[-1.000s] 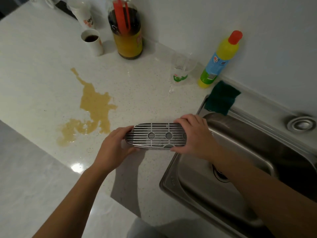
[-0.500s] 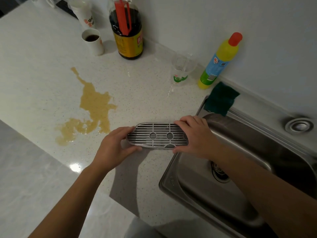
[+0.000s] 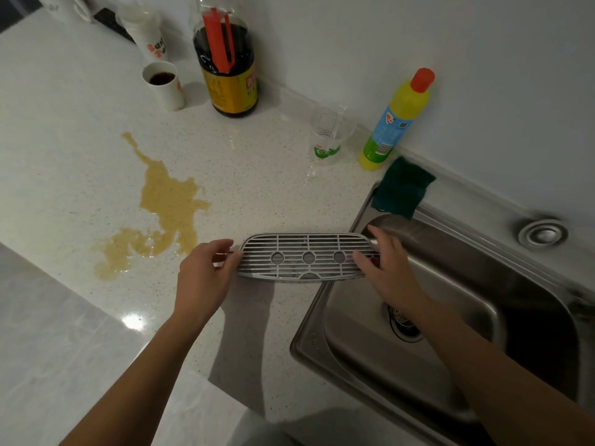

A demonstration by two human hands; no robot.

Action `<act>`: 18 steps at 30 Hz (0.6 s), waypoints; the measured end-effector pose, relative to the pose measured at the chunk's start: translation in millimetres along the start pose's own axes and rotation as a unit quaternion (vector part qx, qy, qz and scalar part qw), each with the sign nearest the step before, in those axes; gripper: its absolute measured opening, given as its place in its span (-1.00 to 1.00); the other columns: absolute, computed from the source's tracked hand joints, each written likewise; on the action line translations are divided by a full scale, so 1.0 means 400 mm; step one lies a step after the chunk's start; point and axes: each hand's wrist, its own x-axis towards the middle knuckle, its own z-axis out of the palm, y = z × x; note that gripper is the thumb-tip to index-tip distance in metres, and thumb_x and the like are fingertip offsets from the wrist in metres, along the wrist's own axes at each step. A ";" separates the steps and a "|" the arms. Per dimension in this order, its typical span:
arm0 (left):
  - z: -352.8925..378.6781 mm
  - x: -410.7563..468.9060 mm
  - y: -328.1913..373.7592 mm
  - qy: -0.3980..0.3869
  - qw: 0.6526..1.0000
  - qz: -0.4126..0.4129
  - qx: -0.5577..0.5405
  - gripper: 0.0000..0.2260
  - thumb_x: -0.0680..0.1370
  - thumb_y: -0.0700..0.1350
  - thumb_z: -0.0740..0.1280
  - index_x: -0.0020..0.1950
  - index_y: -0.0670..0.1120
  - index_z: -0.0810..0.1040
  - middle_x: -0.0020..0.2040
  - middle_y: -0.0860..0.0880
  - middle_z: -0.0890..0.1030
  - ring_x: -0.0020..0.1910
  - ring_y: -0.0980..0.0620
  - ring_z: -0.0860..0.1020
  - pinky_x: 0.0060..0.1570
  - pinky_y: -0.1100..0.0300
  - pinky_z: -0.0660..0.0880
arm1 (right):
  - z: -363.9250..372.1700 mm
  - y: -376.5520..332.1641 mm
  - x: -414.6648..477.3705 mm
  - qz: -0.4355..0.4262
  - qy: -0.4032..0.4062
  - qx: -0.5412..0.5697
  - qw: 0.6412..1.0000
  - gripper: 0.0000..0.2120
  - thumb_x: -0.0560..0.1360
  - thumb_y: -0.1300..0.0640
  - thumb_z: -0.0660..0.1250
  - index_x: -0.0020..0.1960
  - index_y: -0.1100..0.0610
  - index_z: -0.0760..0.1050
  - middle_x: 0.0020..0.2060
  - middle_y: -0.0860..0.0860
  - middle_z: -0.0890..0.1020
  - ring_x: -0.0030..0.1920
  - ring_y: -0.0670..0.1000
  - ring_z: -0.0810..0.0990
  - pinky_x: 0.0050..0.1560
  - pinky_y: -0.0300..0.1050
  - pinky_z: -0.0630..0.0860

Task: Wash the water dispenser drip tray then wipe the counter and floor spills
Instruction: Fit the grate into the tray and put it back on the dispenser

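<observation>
I hold the grey slotted drip tray [image 3: 306, 249] level above the counter, right at the left rim of the steel sink [image 3: 309, 349]. My left hand [image 3: 203, 278] pinches its left end. My right hand [image 3: 389, 272] grips its right end over the basin, thumb on top and fingers spread along the far edge, slightly blurred. A yellow-brown spill [image 3: 167, 204] lies on the white speckled counter [image 3: 257, 175] left of the tray.
A dark green scrub cloth [image 3: 402, 188] lies on the sink's back corner beside a yellow detergent bottle [image 3: 396, 123]. A clear cup [image 3: 328, 143], a dark sauce bottle [image 3: 228, 78] and a paper cup [image 3: 164, 85] stand near the wall. Grey floor [image 3: 48, 349] shows at lower left.
My right hand has slid from over the tray's right half out to its right end, uncovering the third hole. The tray has stayed by the sink's left rim.
</observation>
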 end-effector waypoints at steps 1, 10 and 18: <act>0.003 -0.001 0.001 -0.005 1.000 -0.006 0.008 -0.67 0.60 0.00 0.44 0.33 -0.08 0.65 0.21 -0.06 0.70 0.04 0.09 0.65 0.03 0.29 0.49 | 0.004 0.003 -0.002 0.019 -0.017 0.039 0.999 -0.35 0.60 -0.18 0.32 0.60 -0.02 0.22 0.42 0.01 0.42 0.21 -0.29 0.43 0.29 -0.14 0.42; 0.010 -0.007 0.017 -0.015 0.996 -0.078 0.034 -0.67 0.61 0.06 0.41 0.28 -0.10 0.68 0.08 -0.06 0.73 -0.10 0.06 0.64 -0.05 0.15 0.54 | -0.008 0.008 -0.003 0.147 -0.016 0.165 0.975 -0.05 0.47 -0.21 0.50 0.66 0.01 0.05 0.47 0.06 0.47 0.33 0.06 0.54 0.34 0.04 0.48; 0.037 -0.031 0.028 -0.014 0.997 -0.055 0.047 -0.72 0.67 0.03 0.29 -0.03 -0.12 0.70 -0.20 -0.10 0.67 -0.28 -0.05 0.62 -0.30 0.06 0.53 | 0.004 0.006 -0.037 0.204 -0.031 0.279 0.938 -0.78 0.60 -0.06 0.40 0.21 -0.04 0.58 0.07 0.06 0.73 0.02 0.10 0.72 0.10 0.05 0.66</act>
